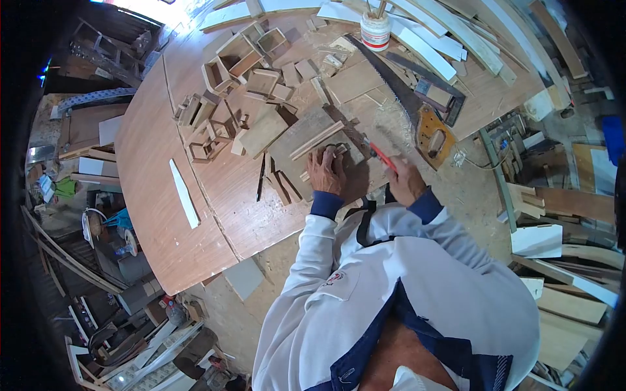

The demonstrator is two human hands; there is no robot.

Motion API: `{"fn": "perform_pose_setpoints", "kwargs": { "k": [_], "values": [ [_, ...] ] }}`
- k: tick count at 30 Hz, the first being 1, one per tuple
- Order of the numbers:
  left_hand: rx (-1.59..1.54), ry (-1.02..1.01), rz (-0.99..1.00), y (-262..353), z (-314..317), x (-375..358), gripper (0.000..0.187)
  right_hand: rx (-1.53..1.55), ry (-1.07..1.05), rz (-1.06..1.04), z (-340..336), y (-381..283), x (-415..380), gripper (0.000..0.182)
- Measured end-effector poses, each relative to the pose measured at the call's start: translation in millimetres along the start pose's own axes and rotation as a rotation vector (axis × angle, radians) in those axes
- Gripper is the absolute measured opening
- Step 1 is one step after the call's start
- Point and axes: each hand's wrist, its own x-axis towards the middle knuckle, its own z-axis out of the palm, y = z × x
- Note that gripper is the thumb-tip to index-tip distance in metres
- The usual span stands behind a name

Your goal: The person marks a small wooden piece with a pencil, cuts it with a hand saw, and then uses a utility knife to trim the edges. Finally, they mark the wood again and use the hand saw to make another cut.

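Note:
My left hand (326, 173) rests at the edge of a flat wooden board (301, 138), its fingers bent down over a small wooden piece (340, 149). Just beyond those fingers, a thin wooden strip (317, 140) lies across the board. My right hand (407, 181) is closed around a slim red-handled tool (381, 155), whose narrow metal tip points toward the small piece. Its exact kind does not show. Left of my left hand are short wooden slats (282, 186) and a dark, thin pencil-like stick (261, 177).
A handsaw (432, 138) with a wooden handle lies to the right. Small wooden boxes (242, 55) and offcuts crowd the far side of the table (147, 195). A white jar (375, 32) stands at the back. Planks (567, 303) are stacked on the right, and a white strip (183, 194) lies left.

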Motion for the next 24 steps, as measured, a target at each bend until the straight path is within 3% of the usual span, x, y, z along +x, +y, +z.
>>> {"fn": "perform_pose_setpoints", "kwargs": {
  "k": [2,3,4,6,13,19,21,24],
  "values": [
    [0.027,0.010,0.003,1,2,0,0.022,-0.055,-0.055,0.020,2,-10,-10,0.040],
    [0.032,0.036,-0.005,3,2,1,0.021,-0.169,-0.232,0.174,-13,-38,-9,0.051],
    [0.037,0.062,-0.012,5,1,1,0.019,-0.167,-0.230,0.178,-9,-37,-9,0.051],
    [0.048,0.062,-0.028,3,2,1,0.018,-0.102,-0.181,-0.034,4,-27,-5,0.057],
    [0.082,0.089,-0.023,2,-1,2,0.013,-0.145,-0.234,-0.026,11,-34,3,0.058],
    [0.085,0.109,0.000,2,-1,4,0.011,-0.145,-0.198,-0.067,19,-26,3,0.058],
    [0.076,0.106,0.000,2,-1,4,0.011,-0.108,-0.082,-0.175,25,-20,4,0.053],
    [0.073,0.115,0.009,3,-1,5,0.010,-0.123,-0.117,-0.160,25,-20,4,0.057]
  ]
}}
